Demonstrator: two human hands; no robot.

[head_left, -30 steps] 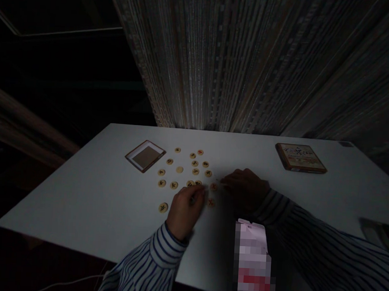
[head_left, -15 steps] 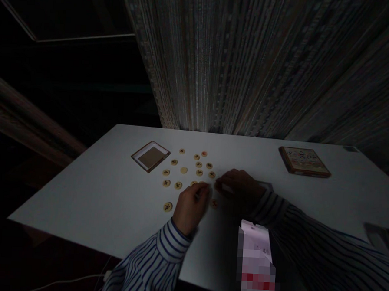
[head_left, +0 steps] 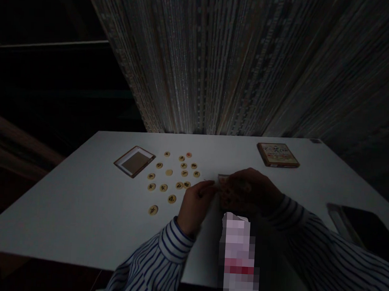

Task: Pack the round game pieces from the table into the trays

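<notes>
Several round wooden game discs (head_left: pixel 168 172) with dark marks lie scattered on a white table (head_left: pixel 80 209). My left hand (head_left: pixel 196 206) hovers just right of the discs, fingers pinched together near the right hand; what they hold is too dark to make out. My right hand (head_left: pixel 247 191) is raised beside it, fingers curled around a small stack of reddish-marked discs (head_left: pixel 226 192). Both sleeves are blue-and-white striped.
An open shallow box tray (head_left: pixel 134 161) sits left of the discs. A box lid with printed art (head_left: pixel 278 154) lies at the far right. A dark flat device (head_left: pixel 363 224) rests at the right edge. A striped curtain hangs behind. A blurred tag hangs below.
Both hands have lifted off the table and come together. The red-marked discs that lay by my hands are off the table, now gathered in my right hand. The camera has shifted right.
</notes>
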